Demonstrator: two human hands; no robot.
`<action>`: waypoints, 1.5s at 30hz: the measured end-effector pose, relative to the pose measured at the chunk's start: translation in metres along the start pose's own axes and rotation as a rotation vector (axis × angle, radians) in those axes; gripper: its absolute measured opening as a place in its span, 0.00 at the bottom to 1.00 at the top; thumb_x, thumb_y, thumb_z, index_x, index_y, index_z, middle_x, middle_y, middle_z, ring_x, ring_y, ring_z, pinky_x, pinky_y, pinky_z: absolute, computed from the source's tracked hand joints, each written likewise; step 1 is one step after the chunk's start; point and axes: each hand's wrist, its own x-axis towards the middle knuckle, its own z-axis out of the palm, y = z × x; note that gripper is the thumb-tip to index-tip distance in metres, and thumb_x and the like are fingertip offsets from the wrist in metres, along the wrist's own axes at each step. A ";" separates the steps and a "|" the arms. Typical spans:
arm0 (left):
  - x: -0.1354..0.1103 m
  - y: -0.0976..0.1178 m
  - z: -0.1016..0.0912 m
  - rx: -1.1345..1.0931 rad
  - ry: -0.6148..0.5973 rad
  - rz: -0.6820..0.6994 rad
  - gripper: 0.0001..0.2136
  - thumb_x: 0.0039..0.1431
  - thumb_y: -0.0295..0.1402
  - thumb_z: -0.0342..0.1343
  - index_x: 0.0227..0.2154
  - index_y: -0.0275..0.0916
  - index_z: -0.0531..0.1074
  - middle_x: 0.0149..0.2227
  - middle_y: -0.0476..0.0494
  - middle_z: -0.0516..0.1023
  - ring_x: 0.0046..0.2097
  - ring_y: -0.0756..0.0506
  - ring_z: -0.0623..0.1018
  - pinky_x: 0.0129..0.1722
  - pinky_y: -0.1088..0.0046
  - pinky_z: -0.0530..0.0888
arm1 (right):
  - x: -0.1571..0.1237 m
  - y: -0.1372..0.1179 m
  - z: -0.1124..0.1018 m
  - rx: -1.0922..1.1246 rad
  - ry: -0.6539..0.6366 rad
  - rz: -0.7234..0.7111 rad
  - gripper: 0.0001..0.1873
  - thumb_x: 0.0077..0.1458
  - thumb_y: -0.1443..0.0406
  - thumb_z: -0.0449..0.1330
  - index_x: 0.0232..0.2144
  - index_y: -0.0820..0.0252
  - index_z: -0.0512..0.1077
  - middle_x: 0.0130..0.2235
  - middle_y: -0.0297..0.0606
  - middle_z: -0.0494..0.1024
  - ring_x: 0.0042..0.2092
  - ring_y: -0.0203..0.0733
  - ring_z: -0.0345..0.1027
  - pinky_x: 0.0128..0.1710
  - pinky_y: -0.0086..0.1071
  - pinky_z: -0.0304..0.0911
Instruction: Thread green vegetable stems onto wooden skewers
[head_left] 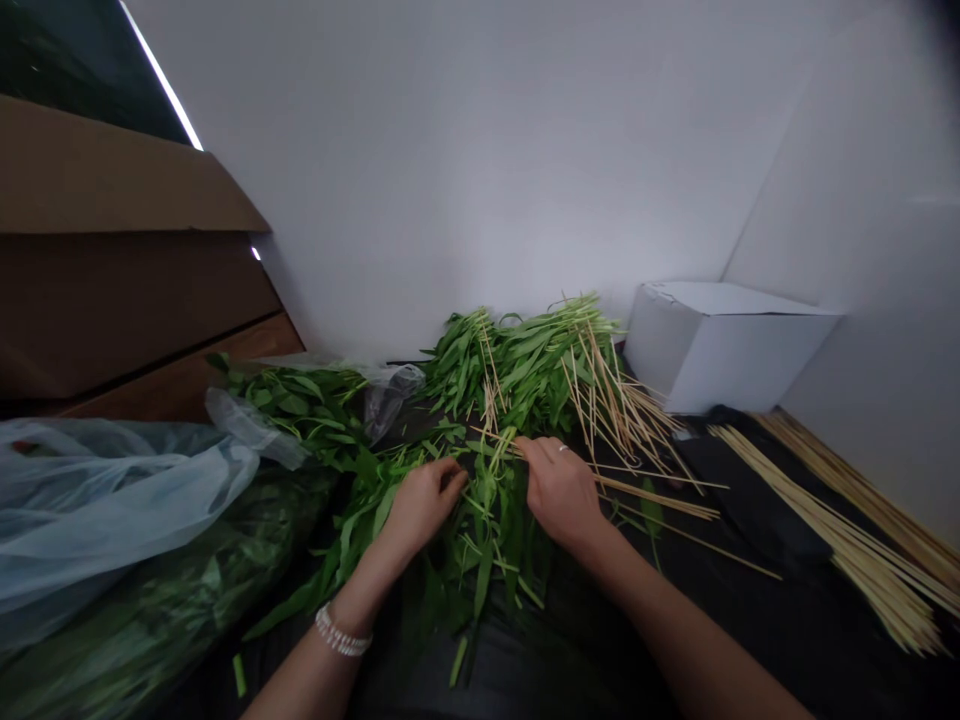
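A black sheet (787,620) covers the surface, with a cardboard box (127,270) far left and a white box (720,350) far right. Skewered greens (525,360) heap at the middle far side — loose greens (487,530) lie nearer, under both hands. The left hand (421,503) curls closed on their stems; the right hand (561,492) pinches them just beside it.

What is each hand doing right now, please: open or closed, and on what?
Left hand: closed, fingers curled on the leafy green stalks.
Right hand: closed, pinching the same stalks, close to the bamboo skewers.
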 end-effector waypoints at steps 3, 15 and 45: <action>-0.002 0.000 0.001 -0.030 -0.132 0.051 0.11 0.63 0.37 0.48 0.31 0.42 0.74 0.30 0.46 0.78 0.33 0.46 0.76 0.33 0.73 0.63 | 0.000 0.000 0.001 -0.004 -0.011 -0.005 0.18 0.56 0.75 0.48 0.46 0.67 0.71 0.35 0.43 0.74 0.39 0.45 0.64 0.41 0.35 0.60; 0.002 0.002 -0.005 -0.270 0.306 -0.017 0.05 0.57 0.37 0.54 0.34 0.42 0.67 0.31 0.49 0.77 0.31 0.48 0.76 0.34 0.73 0.68 | 0.000 0.000 -0.001 0.003 -0.007 0.008 0.18 0.57 0.75 0.47 0.46 0.66 0.71 0.36 0.43 0.74 0.40 0.44 0.65 0.41 0.34 0.60; 0.006 0.014 -0.017 -1.478 0.169 -0.379 0.18 0.37 0.34 0.72 0.35 0.35 0.81 0.31 0.45 0.81 0.32 0.52 0.75 0.39 0.77 0.71 | -0.004 -0.007 0.000 0.080 -0.053 -0.110 0.17 0.60 0.72 0.47 0.47 0.62 0.72 0.36 0.41 0.77 0.38 0.40 0.70 0.41 0.31 0.64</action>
